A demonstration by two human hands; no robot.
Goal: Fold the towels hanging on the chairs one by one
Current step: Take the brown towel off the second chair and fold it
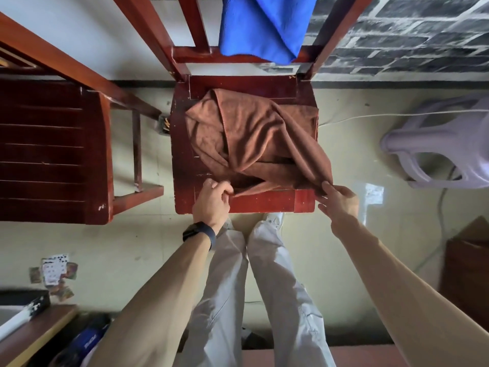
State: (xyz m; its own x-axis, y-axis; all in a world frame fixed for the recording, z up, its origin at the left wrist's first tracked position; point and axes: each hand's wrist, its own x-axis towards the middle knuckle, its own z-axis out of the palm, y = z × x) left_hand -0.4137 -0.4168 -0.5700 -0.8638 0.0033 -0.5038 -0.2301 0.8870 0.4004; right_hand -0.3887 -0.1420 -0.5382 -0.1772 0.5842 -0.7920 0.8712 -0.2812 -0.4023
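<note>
Brown towel (251, 139) rumpled on chair seat (264, 203), folds hiding its far corners. Left hand (213, 200): fingers curled, pinching near edge, tips buried in cloth. Right hand (340, 200) pinches right front corner, grip partly hidden. Blue towel (262, 25) hangs on chair back (195, 55), top cut off.

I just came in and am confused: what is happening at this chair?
A person is handling a brown towel that lies crumpled on the chair seat. The left hand grips its near edge, the right hand pinches its near right corner. It is not yet folded. A blue towel hangs on the chair back.
</note>
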